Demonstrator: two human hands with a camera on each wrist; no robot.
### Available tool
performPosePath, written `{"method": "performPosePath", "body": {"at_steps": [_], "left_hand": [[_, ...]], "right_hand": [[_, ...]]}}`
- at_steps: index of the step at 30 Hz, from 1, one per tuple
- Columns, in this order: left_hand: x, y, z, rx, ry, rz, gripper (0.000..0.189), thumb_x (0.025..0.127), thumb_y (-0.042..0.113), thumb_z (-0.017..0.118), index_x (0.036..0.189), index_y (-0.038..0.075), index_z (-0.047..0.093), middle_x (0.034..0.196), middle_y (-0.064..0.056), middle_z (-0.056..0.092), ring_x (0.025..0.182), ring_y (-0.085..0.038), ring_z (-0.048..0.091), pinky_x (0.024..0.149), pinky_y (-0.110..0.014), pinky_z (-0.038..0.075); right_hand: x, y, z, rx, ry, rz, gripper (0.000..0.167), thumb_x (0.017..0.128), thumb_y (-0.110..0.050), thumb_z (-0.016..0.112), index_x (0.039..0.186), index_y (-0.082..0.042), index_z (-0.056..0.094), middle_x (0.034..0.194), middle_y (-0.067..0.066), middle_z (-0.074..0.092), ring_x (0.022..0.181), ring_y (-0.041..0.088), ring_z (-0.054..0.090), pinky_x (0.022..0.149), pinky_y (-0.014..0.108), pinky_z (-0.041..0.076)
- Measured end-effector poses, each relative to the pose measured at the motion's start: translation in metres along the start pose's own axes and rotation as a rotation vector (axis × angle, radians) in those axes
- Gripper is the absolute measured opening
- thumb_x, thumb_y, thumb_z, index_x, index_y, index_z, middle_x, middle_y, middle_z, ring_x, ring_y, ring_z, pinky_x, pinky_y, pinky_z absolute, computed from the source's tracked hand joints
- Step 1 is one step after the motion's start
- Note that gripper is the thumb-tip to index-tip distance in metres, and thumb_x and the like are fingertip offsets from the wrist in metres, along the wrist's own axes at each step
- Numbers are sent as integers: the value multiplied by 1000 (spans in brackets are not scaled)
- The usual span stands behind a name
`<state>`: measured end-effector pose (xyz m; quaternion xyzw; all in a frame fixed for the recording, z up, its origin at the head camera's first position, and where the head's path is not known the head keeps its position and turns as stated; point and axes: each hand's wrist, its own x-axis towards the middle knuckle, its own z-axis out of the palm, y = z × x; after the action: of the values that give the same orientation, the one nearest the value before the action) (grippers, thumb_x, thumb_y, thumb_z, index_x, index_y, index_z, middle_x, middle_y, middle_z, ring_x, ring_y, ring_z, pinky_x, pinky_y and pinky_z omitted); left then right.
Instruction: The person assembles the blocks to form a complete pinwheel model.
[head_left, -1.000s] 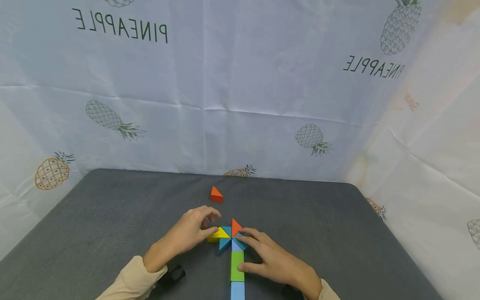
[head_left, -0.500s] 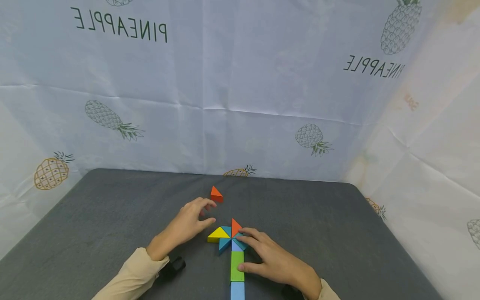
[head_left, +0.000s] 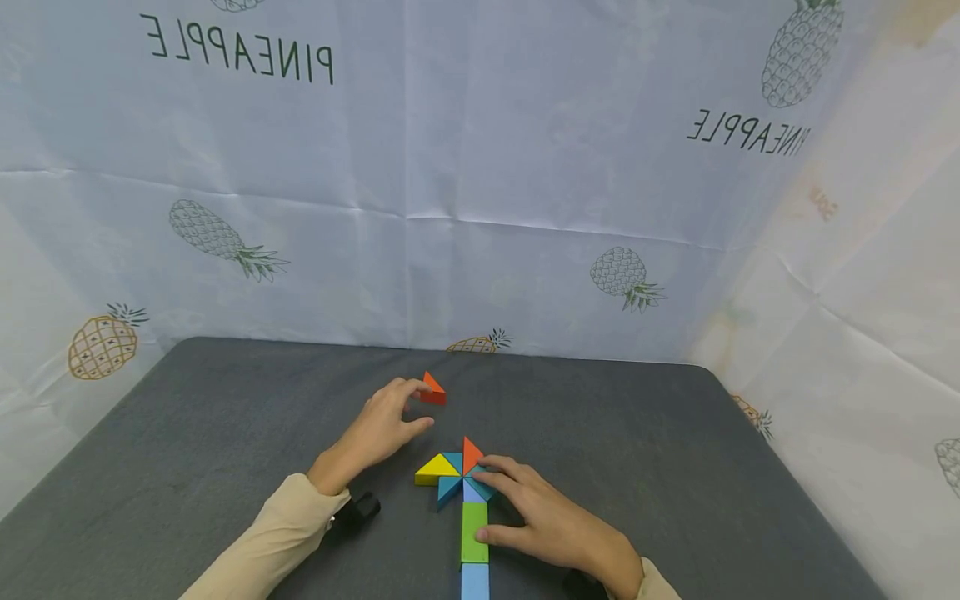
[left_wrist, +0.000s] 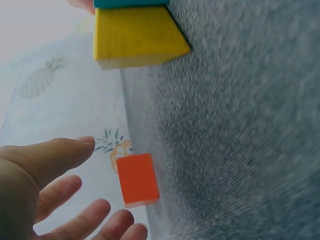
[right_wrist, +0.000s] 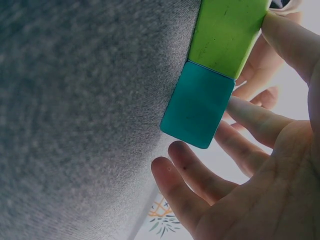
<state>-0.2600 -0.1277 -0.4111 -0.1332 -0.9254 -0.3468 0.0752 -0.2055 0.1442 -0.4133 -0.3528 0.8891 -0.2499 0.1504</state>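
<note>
A loose orange triangular block (head_left: pixel 434 395) lies at the back of the table. My left hand (head_left: pixel 378 425) reaches toward it with fingers and thumb spread and holds nothing; in the head view a fingertip overlaps the block's left side. In the left wrist view the orange block (left_wrist: pixel 138 179) stands just beyond the fingers. My right hand (head_left: pixel 536 517) rests over a pinwheel of triangular blocks, its thumb on a green block (head_left: pixel 473 533), its fingers loosely extended at an orange triangle (head_left: pixel 471 454) and a teal triangle (right_wrist: pixel 197 105). A yellow triangle (head_left: pixel 437 472) forms the pinwheel's left side.
Below the green block a light blue block (head_left: pixel 475 581) continues the column toward the front. The dark grey table (head_left: pixel 637 442) ends at a white pineapple-print cloth (head_left: pixel 525 167) behind it. A black wrist camera (head_left: pixel 358 508) sits under the left wrist.
My left hand has moved away from the yellow triangle, up and back to the loose orange block. The right hand and the arranged blocks have stayed put.
</note>
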Motion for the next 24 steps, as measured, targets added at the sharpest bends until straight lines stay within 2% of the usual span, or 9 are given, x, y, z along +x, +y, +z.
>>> {"method": "performPosePath", "body": {"at_steps": [6,12,20,24], "left_hand": [[8,-2,1,21,8,-35,47,86,16,77,129,5,60,116,-15,63,94,-25,61,77,-40,52],[14,-3,7,31,-3,-70,50,86,18,78,132,9,60,120,-14,61,91,-22,56,72,-34,47],[22,-5,12,34,-12,-70,53,86,17,78,134,8,59,118,-16,60,92,-24,57,79,-41,51],[27,-6,12,32,-21,-73,52,86,16,78,134,9,59,115,-16,60,87,-23,56,77,-41,51]], "right_hand": [[0,0,1,-2,2,2,70,93,-63,55,151,-25,41,157,0,35,140,27,41,107,53,42],[1,1,0,-2,-1,0,70,93,-63,54,151,-25,41,157,1,35,140,27,41,106,53,42],[0,1,0,-3,2,-5,70,93,-63,54,151,-25,41,157,1,35,140,27,41,107,52,43],[0,1,0,-1,3,-5,70,93,-63,54,151,-26,41,157,1,35,140,27,41,106,52,42]]}}
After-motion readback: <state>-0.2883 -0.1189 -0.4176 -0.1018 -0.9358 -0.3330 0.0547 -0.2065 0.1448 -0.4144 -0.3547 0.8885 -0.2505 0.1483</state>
